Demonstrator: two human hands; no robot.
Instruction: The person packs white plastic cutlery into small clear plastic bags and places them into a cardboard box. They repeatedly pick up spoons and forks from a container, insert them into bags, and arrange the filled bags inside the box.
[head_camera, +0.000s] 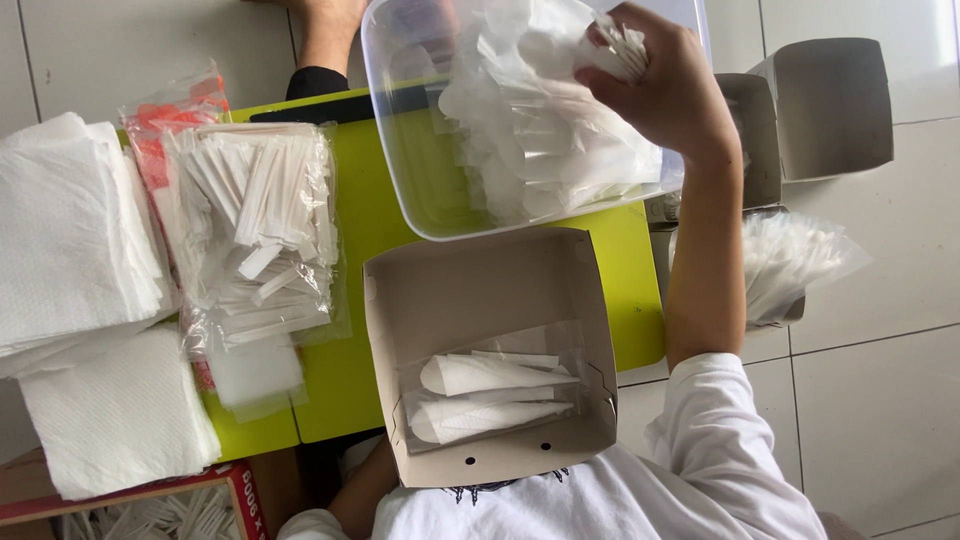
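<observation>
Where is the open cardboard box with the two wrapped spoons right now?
In the head view, the cardboard box sits at centre, close to the person's chest on the green table, just below the clear plastic tub and right of the bag of wrapped sticks.

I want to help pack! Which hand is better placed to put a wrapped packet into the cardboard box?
Probably the right hand: it already grips wrapped packets inside the clear tub, just above the open cardboard box. The left hand is hidden under that box.
</observation>
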